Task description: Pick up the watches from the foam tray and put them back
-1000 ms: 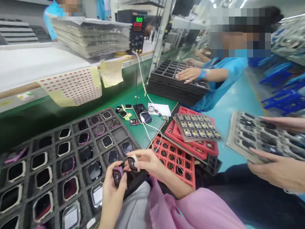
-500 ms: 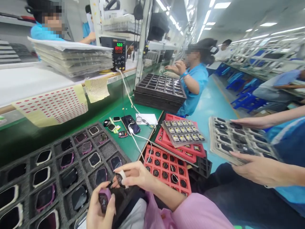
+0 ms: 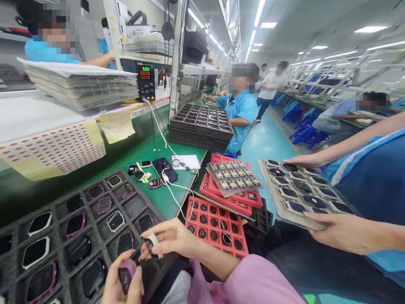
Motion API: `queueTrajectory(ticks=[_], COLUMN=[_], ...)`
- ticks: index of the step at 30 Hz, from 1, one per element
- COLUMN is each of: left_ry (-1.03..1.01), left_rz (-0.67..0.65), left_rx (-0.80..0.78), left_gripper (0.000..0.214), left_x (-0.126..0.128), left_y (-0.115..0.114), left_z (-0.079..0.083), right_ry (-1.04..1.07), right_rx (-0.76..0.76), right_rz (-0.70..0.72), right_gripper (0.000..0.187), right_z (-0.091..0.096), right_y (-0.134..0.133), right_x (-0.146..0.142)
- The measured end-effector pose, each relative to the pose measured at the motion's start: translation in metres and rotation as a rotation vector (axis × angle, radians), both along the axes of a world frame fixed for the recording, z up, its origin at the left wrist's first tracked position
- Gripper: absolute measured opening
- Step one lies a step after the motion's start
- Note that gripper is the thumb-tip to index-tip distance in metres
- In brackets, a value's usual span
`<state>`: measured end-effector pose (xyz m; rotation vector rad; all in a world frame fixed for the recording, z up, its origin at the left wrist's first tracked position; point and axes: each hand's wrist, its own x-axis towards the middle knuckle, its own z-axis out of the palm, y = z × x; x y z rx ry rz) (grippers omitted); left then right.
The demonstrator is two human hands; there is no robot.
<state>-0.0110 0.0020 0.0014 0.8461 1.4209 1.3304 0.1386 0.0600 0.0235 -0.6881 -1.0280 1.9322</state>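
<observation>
My left hand [image 3: 110, 283] is closed around a purple-framed smartwatch body [image 3: 125, 276] with a dark screen, low in the head view. Just to its right, my right hand [image 3: 180, 238] pinches a watch body with a whitish frame [image 3: 152, 245], its fingers curled and partly hiding it. Both hands are over the near right edge of a black foam tray [image 3: 137, 210]. In the tray's pockets lie several watch bodies with purple, pale or dark frames, such as a pale-framed watch [image 3: 115, 221].
At right, a person in blue holds a clear tray of watches [image 3: 300, 190]. Red trays [image 3: 218, 226] are stacked beyond my right arm. A phone [image 3: 165, 169] and white cables [image 3: 174, 198] lie on the green bench [image 3: 133, 158]. Black trays [image 3: 201, 131] stand behind, near a power supply [image 3: 145, 80].
The view has swung, so most things sit further left. The person at right has lowered and tilted the tray. The co-worker behind has lowered their hands. My hands keep their watches.
</observation>
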Motion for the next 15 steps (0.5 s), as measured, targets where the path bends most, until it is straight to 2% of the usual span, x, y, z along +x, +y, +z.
queueTrajectory(ticks=[5, 8, 11, 15], left_ry=[-0.122, -0.22, -0.34, -0.428], left_rz=[-0.063, -0.111, -0.169, -0.195], left_rx=[-0.023, 0.004, 0.036, 0.052], left_gripper=[0.056, 0.056, 0.051, 0.042], left_x=[-0.004, -0.005, -0.01, -0.016], left_y=[0.0, 0.002, 0.007, 0.009], left_z=[0.009, 0.014, 0.014, 0.013], right_ry=[0.024, 0.043, 0.05, 0.074], right_rx=[0.025, -0.051, -0.142, -0.154], right_rz=[0.013, 0.015, -0.007, -0.029], right_gripper=[0.051, 0.052, 0.046, 0.045], right_z=[0.004, 0.008, 0.011, 0.01], right_y=[0.001, 0.002, 0.006, 0.01], right_x=[0.0, 0.001, 0.001, -0.001])
